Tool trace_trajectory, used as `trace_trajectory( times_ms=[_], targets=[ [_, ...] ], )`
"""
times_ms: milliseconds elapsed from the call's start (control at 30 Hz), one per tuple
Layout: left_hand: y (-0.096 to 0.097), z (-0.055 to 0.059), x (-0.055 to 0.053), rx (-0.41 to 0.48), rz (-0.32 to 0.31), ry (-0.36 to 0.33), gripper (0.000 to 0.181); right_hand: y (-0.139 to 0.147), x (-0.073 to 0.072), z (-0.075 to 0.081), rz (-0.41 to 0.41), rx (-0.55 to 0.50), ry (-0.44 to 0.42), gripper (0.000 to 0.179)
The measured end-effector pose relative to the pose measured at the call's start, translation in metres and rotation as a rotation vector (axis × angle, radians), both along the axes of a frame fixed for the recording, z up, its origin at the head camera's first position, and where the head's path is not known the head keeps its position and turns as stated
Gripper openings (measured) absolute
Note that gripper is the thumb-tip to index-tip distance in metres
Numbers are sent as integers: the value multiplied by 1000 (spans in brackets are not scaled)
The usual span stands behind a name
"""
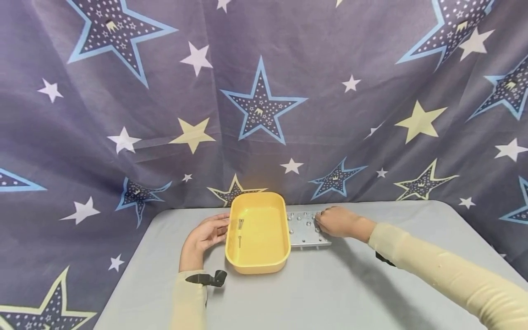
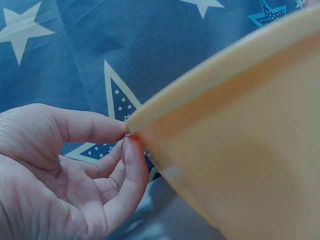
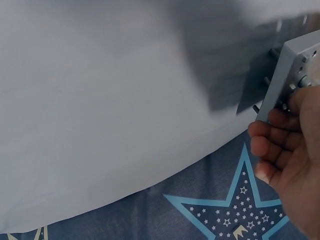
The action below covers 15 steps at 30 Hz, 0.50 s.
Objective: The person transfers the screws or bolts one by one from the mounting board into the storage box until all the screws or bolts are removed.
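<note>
My left hand (image 1: 211,233) is at the left side of a yellow plastic tray (image 1: 259,263). Its thumb and index finger pinch the tray's rim in the left wrist view, the other fingers curling below. Several small screws (image 1: 240,224) lie inside the tray on the left. A silvery metal plate (image 1: 301,231) studded with several screws sits just right of the tray, screw shanks (image 3: 266,81) poking out underneath. Over the plate's right part, my right hand (image 1: 336,221) has curled fingers, with its fingertips pinching at a screw that the hand mostly hides.
Both the tray and the plate stand near the back of a grey-covered table (image 1: 321,293). A dark curtain (image 1: 321,55) with a star pattern hangs directly behind the table's far edge. A black wrist mount (image 1: 212,278) sticks out from the left sleeve beside the tray.
</note>
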State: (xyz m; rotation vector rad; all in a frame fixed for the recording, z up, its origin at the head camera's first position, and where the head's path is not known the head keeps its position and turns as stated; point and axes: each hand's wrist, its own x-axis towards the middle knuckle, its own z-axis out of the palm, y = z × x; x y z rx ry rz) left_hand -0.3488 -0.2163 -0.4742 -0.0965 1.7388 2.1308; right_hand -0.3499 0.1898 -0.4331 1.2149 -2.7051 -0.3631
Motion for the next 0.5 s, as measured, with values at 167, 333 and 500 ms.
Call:
trace_trajectory(
  times_ms=[167, 333, 500],
  targets=[
    [0, 0, -1, -11, 4, -2, 54, 0, 1, -1, 19, -11, 8, 12],
    [0, 1, 0, -11, 4, -3, 53, 2, 0, -2, 51, -28, 33, 13],
    [0, 1, 0, -17, 8, -2, 54, 3, -1, -4, 86, -48, 52, 12]
  ],
)
